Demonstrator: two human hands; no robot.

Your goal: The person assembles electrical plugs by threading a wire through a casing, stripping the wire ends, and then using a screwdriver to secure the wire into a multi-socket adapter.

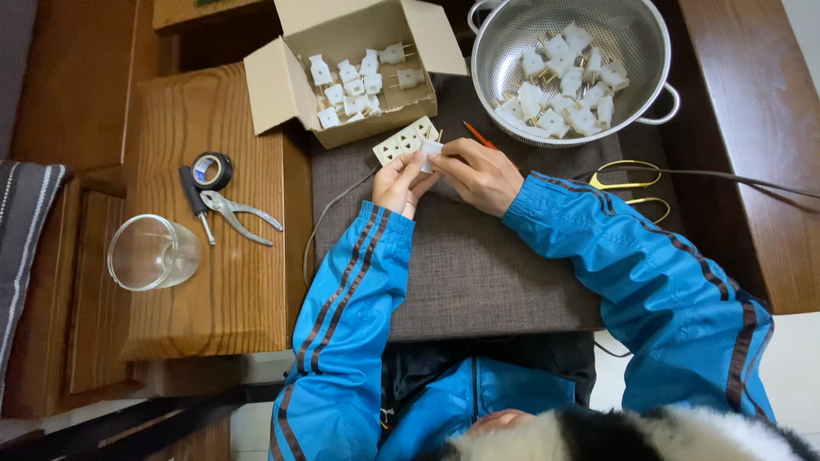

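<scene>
While both hands meet over the grey cushioned surface (478, 273), the left hand (398, 183) and the right hand (480, 175) close together on a small white plug (430, 155), each grip narrow, fingertips pinching the plug between them. Just beyond the fingers lies a white socket strip (405, 141), touching or nearly touching the plug, with a thin grey cord (329, 218) trailing from it toward the person. An orange-handled screwdriver (478, 135) pokes out from behind the right hand. Farther off, an open cardboard box (282, 85) holds several more white plugs (354, 85), and beside it a metal colander (495, 51) holds a heap of the same plugs (564, 81). Yellow-handled scissors (628, 181) lie to the right, near the blue sleeve (632, 256). On the wooden stool (213, 290) to the left sit a roll of black tape (212, 171), a black-handled screwdriver (193, 196), metal pliers (239, 215) and a clear glass cup (154, 253), all well apart from the hands.
</scene>
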